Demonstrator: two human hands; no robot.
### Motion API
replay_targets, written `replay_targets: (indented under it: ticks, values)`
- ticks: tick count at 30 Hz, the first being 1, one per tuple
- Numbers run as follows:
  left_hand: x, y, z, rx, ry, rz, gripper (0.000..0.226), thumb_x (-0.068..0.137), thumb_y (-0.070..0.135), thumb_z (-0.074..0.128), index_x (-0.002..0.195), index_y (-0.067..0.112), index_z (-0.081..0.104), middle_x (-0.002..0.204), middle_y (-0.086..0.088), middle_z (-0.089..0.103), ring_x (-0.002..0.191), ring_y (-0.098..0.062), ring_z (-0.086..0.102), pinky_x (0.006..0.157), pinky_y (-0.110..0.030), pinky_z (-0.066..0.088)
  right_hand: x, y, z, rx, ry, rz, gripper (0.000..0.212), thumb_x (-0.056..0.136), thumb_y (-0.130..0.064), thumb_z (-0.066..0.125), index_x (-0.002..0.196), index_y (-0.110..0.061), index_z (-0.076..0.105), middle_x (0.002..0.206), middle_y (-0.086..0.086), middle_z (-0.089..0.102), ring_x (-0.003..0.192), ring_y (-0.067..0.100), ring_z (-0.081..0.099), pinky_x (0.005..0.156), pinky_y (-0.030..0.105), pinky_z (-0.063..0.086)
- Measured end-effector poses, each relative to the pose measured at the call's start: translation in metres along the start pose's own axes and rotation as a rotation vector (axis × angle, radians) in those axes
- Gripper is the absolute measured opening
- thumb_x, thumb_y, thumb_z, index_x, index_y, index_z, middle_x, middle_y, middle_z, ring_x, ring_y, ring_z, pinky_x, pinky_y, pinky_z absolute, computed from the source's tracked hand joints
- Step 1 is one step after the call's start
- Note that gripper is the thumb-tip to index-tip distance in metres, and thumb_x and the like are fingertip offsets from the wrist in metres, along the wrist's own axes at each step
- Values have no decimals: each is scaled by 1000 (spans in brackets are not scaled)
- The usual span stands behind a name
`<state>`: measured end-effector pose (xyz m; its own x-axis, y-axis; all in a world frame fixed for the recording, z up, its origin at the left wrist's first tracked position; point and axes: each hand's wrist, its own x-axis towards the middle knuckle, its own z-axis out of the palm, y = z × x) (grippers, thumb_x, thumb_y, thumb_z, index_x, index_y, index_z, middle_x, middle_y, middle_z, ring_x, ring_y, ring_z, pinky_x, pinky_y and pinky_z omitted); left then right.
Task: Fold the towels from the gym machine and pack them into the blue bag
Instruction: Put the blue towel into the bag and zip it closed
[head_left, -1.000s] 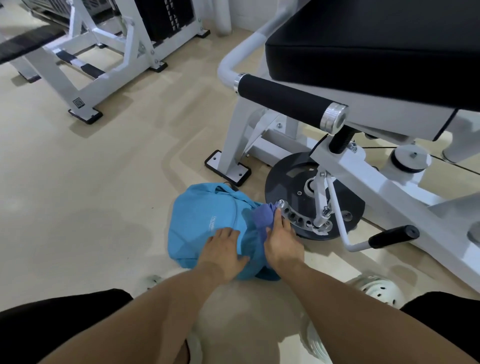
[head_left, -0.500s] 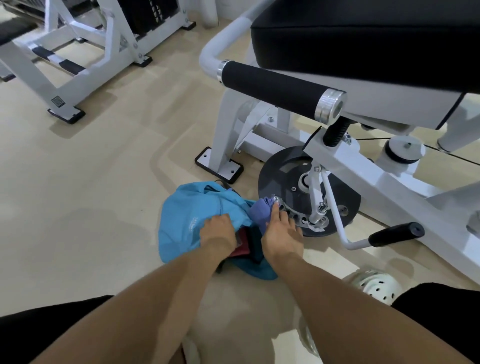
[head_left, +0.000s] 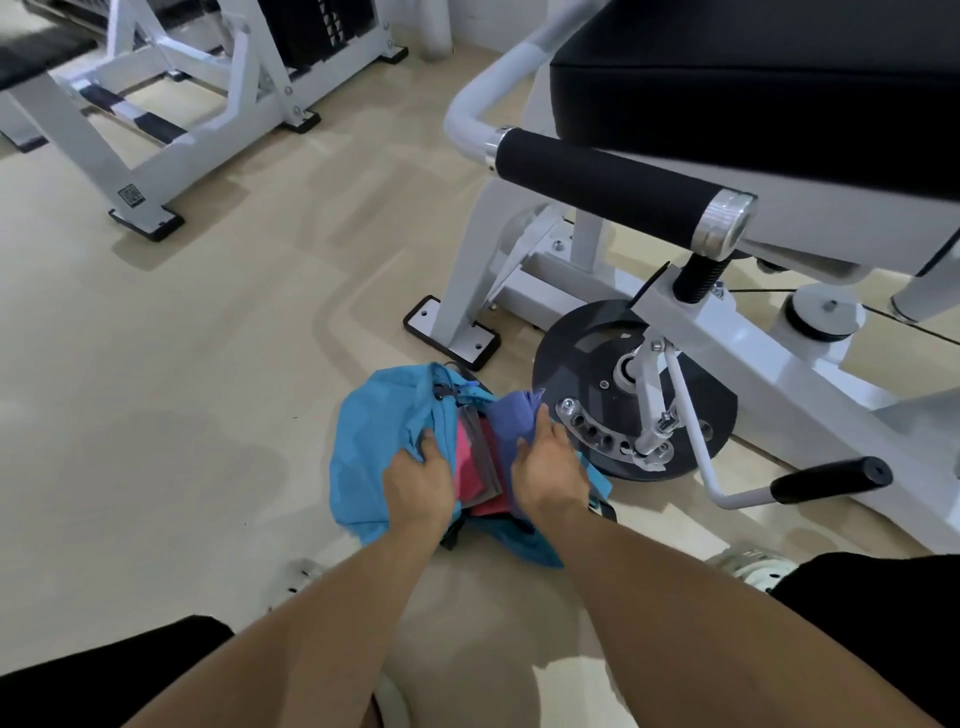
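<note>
The blue bag (head_left: 374, 441) lies on the floor beside the gym machine, its mouth pulled open. My left hand (head_left: 418, 480) grips the bag's left edge and holds it aside. My right hand (head_left: 548, 470) holds a purple towel (head_left: 511, 423) at the bag's right side, with the thumb over the cloth. Inside the opening show a pink towel (head_left: 470, 457) and a grey one (head_left: 480, 449), folded and standing on edge. How far the purple towel sits inside the bag is hidden by my hand.
The white gym machine with a black seat pad (head_left: 753, 78), a black roller (head_left: 608, 189) and a dark weight disc (head_left: 597, 364) stands right of the bag. A lever with a black handle (head_left: 831, 478) sticks out low. Another white machine frame (head_left: 171, 119) stands far left. My knees frame the bottom.
My left hand has pulled the bag's edge leftward, widening the mouth and showing the pink and grey towels. My right hand has stayed on the purple towel.
</note>
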<state>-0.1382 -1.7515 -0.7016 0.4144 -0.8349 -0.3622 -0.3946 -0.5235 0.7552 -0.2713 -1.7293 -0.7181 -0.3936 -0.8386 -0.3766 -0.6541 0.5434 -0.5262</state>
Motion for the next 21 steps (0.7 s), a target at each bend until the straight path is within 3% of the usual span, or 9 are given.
replay_targets:
  ticks: [3, 6, 11, 14, 16, 18, 21]
  values:
    - [-7, -13, -1, -4, 4, 95, 47, 100, 40, 46, 115, -1, 63, 110, -11, 69, 105, -33, 62, 96, -41, 48, 6, -14, 15, 84, -42, -16, 60, 105, -27, 42, 160, -22, 18, 150, 6, 41, 132, 31, 48, 106, 44, 43]
    - [-8, -15, -4, 56, -67, 124, 25, 99, 24, 52, 88, 3, 61, 85, -5, 64, 86, -31, 60, 78, -35, 44, 11, -17, 28, 119, -52, 47, 63, 99, -18, 46, 158, -21, 23, 146, 8, 45, 131, 32, 49, 105, 44, 45]
    - [-1, -23, -3, 196, -155, 140, 38, 93, 26, 57, 60, 5, 54, 62, -11, 59, 66, -34, 60, 66, -45, 51, 15, -11, 36, 62, -115, 103, 73, 98, -13, 47, 162, -17, 11, 156, 10, 37, 138, 32, 44, 111, 41, 37]
    - [0, -22, -2, 211, -166, 153, 45, 90, 24, 62, 52, 11, 42, 53, -5, 49, 55, -25, 49, 59, -39, 45, 19, -10, 41, -14, -204, 67, 72, 100, -21, 45, 162, -17, 9, 158, 12, 34, 140, 33, 41, 113, 44, 36]
    - [-2, -20, -1, 204, -181, 171, 43, 90, 22, 61, 54, 11, 42, 53, -4, 48, 54, -20, 46, 55, -34, 40, 18, -9, 40, -92, -245, 23, 62, 104, -34, 37, 160, -18, 18, 152, 12, 39, 137, 34, 42, 110, 48, 38]
    - [-5, -19, 2, 214, -213, 193, 40, 92, 21, 58, 56, 13, 43, 55, -2, 49, 55, -19, 46, 53, -30, 36, 15, -6, 36, -147, -160, 16, 48, 106, -37, 28, 150, -21, 39, 144, 10, 47, 133, 31, 43, 110, 48, 35]
    - [-10, -16, 6, 237, -246, 259, 36, 94, 22, 56, 60, 24, 44, 60, 4, 52, 61, -16, 50, 59, -26, 35, 10, 8, 26, -288, 99, 97, 39, 99, -24, 40, 137, -23, 48, 137, 5, 50, 129, 26, 43, 106, 41, 34]
